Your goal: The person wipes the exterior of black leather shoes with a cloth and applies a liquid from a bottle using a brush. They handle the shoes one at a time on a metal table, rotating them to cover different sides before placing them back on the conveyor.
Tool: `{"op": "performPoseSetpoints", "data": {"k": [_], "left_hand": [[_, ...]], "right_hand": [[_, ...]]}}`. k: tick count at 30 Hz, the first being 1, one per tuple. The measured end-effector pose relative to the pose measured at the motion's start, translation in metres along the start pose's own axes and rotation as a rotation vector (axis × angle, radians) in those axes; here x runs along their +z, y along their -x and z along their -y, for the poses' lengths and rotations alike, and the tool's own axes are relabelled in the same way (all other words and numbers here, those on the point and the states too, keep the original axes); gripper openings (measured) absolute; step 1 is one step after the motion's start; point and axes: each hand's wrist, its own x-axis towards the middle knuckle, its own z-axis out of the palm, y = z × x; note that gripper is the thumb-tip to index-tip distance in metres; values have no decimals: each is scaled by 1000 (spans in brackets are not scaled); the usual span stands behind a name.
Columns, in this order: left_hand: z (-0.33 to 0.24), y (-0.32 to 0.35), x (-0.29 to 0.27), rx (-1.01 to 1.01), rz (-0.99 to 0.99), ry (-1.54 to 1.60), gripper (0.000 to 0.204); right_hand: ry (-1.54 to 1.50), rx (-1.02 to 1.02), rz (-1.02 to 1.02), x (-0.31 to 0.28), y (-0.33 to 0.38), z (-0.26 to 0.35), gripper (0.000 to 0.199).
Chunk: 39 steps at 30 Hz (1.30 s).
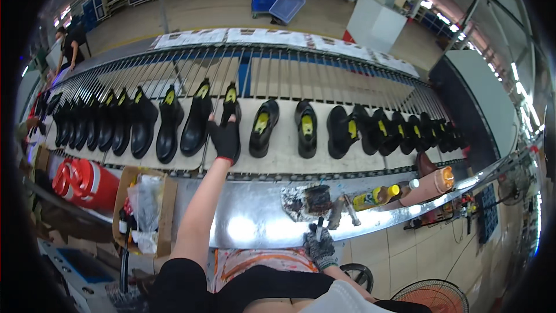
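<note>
My left hand (225, 139), in a black fingerless glove, is closed over the front of a black ankle boot (231, 94) on the pale conveyor. The boot's toe is hidden under the palm. Low at the bench's near edge, my right hand (320, 249), in a grey knitted glove, is closed around a slim tool (319, 229) with a light shaft; its kind cannot be made out. Just left of my left hand stands another black boot (197, 122). To the right lie two black shoes with yellow insides, a nearer one (264, 129) and a farther one (306, 130).
Rows of black footwear line the conveyor (359, 165) both ways. On the metal bench (243, 220) are a black-stained pad (317, 200), a yellow-capped bottle (376, 197) and a pink flask (428, 187). Red jugs (87, 182) and a cardboard box (168, 214) stand left. Other people work beyond.
</note>
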Motion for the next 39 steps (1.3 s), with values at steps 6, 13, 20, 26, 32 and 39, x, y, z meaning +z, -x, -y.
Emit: {"op": "performPoseSetpoints", "data": {"k": [6,13,20,26,32,39], "left_hand": [[45,20,4,-56,370,-768,100],[41,7,9,-81,399,-906,94],[56,-5,-34,40,553,-737,82],[-9,19,-134,-421,755,-301,80],[-32,118,-214,-143,648,-618,93],[-32,190,-218,-65,651,-786,99]], "right_hand": [[-72,135,36,-9,-1,16,37],[40,130,58,-18,4,33,37],[104,94,10,-14,-2,39,36],[-94,-86,55,5,-6,-6,25],[-443,172,37,-6,7,14,26],[-458,212,94,-9,5,24,24]]}}
